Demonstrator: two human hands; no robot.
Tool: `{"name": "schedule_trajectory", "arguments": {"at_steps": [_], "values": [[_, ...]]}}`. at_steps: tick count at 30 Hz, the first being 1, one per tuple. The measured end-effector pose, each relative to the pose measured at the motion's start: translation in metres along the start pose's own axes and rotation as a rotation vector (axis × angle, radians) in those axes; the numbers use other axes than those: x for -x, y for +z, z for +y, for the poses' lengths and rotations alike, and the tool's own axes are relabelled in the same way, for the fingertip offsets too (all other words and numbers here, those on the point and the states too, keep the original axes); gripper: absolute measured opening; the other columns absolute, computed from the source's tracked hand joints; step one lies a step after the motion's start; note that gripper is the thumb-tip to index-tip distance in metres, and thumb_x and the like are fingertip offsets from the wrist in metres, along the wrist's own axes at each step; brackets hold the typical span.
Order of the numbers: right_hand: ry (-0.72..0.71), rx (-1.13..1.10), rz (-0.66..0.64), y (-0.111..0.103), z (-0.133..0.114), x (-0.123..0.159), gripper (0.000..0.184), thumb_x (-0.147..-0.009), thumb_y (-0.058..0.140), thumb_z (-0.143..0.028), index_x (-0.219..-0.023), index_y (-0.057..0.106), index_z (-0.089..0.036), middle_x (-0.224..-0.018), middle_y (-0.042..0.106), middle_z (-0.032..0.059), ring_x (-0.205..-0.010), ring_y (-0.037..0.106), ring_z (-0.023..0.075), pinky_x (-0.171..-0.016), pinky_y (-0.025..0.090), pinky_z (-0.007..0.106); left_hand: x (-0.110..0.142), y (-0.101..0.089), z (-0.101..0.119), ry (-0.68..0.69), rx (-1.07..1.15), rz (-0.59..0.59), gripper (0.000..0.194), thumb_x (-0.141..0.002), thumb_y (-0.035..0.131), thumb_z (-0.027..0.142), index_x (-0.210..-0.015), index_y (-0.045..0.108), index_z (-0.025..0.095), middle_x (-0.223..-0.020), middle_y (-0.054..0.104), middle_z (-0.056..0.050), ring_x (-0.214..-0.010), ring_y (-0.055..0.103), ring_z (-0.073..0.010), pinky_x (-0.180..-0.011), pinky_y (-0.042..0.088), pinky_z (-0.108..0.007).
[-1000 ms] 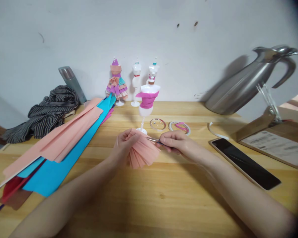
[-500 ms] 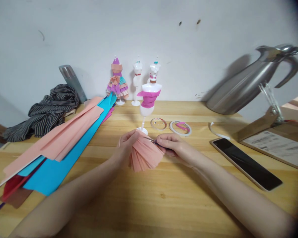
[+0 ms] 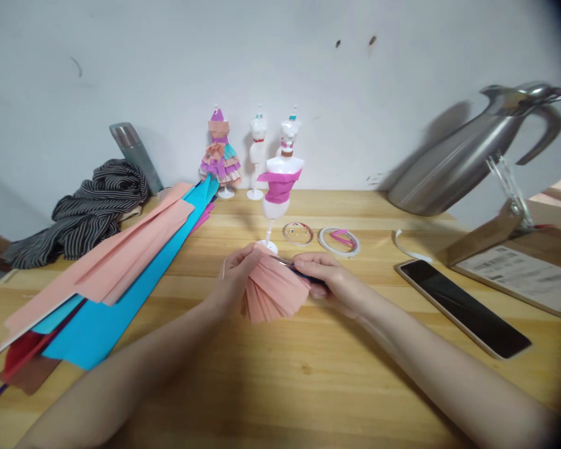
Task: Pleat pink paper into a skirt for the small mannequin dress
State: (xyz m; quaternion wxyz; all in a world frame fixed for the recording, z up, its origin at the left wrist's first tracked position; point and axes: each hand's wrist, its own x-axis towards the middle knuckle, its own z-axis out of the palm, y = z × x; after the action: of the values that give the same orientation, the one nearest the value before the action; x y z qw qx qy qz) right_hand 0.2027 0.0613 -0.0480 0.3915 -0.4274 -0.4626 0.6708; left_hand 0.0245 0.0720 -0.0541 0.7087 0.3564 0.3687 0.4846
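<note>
A fan of pleated pink crepe paper point(image 3: 275, 290) is pinched at its gathered top by my left hand point(image 3: 236, 274). My right hand point(image 3: 325, 274) grips a pair of scissors point(image 3: 303, 272) with dark handles. Their metal blades lie along the upper right edge of the pleats, close to my left fingertips. Just behind the paper stands a small white dress form point(image 3: 277, 209) with a magenta paper wrap point(image 3: 280, 186) round its chest; the pink paper overlaps the front of its base.
Long crepe paper sheets point(image 3: 121, 255) lie at left beside a striped cloth point(image 3: 100, 199). Along the wall stand a dressed mini form point(image 3: 220, 156) and white forms point(image 3: 258, 149). Tape rolls point(image 3: 339, 242), a phone point(image 3: 462, 308), a cardboard box point(image 3: 518, 268) and a steel jug point(image 3: 467, 149) are to the right.
The scissor blades have come closer together along the pleats, and their dark handles show more in my right hand. My left hand keeps its pinch on the pink paper.
</note>
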Motion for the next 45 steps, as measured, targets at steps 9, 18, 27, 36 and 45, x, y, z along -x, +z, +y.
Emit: {"name": "schedule_trajectory", "arguments": {"at_steps": [9, 18, 27, 36, 45], "values": [[-0.011, -0.059, -0.022, 0.0019, -0.0012, 0.0004, 0.04, -0.071, 0.07, -0.043, -0.053, 0.046, -0.016, -0.046, 0.035, -0.0067, -0.039, 0.018, 0.0027, -0.041, 0.004, 0.025, -0.0006, -0.0008, -0.0004, 0.026, 0.005, -0.002, 0.035, -0.064, 0.078, 0.044, -0.077, 0.074, 0.012, -0.076, 0.07, -0.006, -0.071, 0.063, -0.018, -0.068, 0.048, -0.029], [0.011, -0.125, -0.019, 0.0016, 0.0015, 0.0002, 0.039, -0.071, 0.071, -0.041, -0.055, 0.045, -0.016, -0.045, 0.033, -0.0076, -0.039, 0.016, 0.002, -0.04, 0.003, 0.022, -0.002, -0.002, 0.0, 0.061, -0.007, -0.02, 0.036, -0.064, 0.078, 0.045, -0.077, 0.072, 0.012, -0.076, 0.07, -0.007, -0.071, 0.062, -0.0177, -0.067, 0.049, -0.028], [0.035, -0.168, -0.042, 0.0007, 0.0037, -0.0016, 0.041, -0.069, 0.072, -0.041, -0.054, 0.044, -0.016, -0.045, 0.035, -0.007, -0.038, 0.016, 0.0012, -0.038, 0.003, 0.021, -0.001, -0.003, -0.0001, 0.068, -0.048, -0.037, 0.035, -0.067, 0.075, 0.046, -0.078, 0.072, 0.014, -0.074, 0.067, -0.005, -0.074, 0.062, -0.0189, -0.07, 0.048, -0.03], [0.002, -0.119, -0.036, 0.0036, 0.0042, -0.0005, 0.044, -0.072, 0.071, -0.044, -0.052, 0.043, -0.017, -0.043, 0.032, -0.008, -0.038, 0.015, 0.0026, -0.04, 0.003, 0.023, -0.001, -0.004, 0.0, 0.067, -0.07, -0.015, 0.033, -0.068, 0.075, 0.046, -0.075, 0.072, 0.014, -0.071, 0.067, -0.004, -0.07, 0.06, -0.0167, -0.066, 0.046, -0.027], [-0.067, 0.04, 0.004, 0.0007, -0.0001, 0.0, 0.043, -0.072, 0.069, -0.049, -0.052, 0.047, -0.017, -0.045, 0.036, -0.0058, -0.04, 0.02, 0.0042, -0.042, 0.005, 0.026, -0.0027, -0.0066, -0.0062, 0.046, -0.097, -0.029, 0.034, -0.069, 0.075, 0.047, -0.073, 0.07, 0.014, -0.073, 0.066, -0.004, -0.067, 0.058, -0.0158, -0.063, 0.044, -0.027]]}}
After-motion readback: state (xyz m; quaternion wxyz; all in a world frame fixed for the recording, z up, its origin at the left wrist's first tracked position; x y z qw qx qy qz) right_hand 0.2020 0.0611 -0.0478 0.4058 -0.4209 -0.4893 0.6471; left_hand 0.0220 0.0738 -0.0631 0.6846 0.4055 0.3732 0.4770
